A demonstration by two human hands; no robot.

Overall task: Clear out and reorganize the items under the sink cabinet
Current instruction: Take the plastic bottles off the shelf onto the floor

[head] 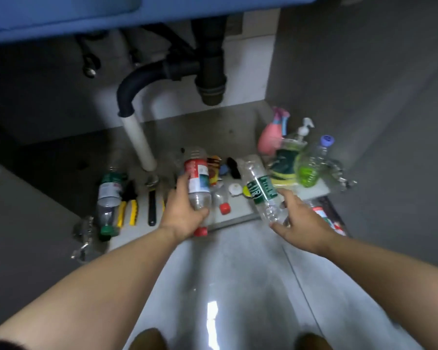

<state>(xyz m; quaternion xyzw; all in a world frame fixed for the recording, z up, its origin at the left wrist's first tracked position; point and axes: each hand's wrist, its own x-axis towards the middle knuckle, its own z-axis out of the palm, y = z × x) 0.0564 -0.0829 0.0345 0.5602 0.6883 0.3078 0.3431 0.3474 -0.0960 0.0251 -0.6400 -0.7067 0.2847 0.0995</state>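
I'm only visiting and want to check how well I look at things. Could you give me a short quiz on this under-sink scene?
1. True or false: the left hand grips a bottle with a red label.
2. What does the right hand hold? A) a bottle with a green label B) a mug C) a hammer
3. Fill in: the pliers lying left of both hands have ___ handles.

Key: 1 true; 2 A; 3 yellow.
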